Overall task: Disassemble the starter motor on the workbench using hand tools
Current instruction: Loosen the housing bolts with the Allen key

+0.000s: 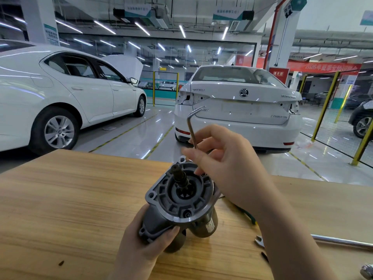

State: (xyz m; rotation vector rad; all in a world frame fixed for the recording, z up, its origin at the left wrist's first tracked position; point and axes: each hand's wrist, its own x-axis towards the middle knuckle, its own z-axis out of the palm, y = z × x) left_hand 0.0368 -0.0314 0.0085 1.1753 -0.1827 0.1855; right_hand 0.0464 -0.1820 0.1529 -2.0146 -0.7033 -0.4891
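Starter motor (179, 201): sat at the middle of the worktop (70, 199), tilted so its grey drive-end face looked up at the camera; whether its lower end touched the wood could not be told.
Shaft (179, 175): stood dark out of the middle of that face, leaning up and to the left.
Left hand (145, 239): gripped the motor's lower housing from below, with the thumb laid across the mounting ear and the fingers curled under the body.
Right hand (220, 158): pinched the long arm of a hex key (191, 126) between the fingers, just above the far rim of the motor's face.
Hex key: stood nearly upright, its short bent arm at the top pointing right; its lower tip was hidden behind the fingers.
Green wire (248, 215): lay on the worktop to the right of the motor, partly under the right forearm.
Open-end wrench (259, 240): lay on the worktop at the right, only its jaw showing past the forearm.
Chrome bar (343, 242): lay flat near the right edge.
Behind: two white cars (238, 110) stood parked on a glossy workshop floor.
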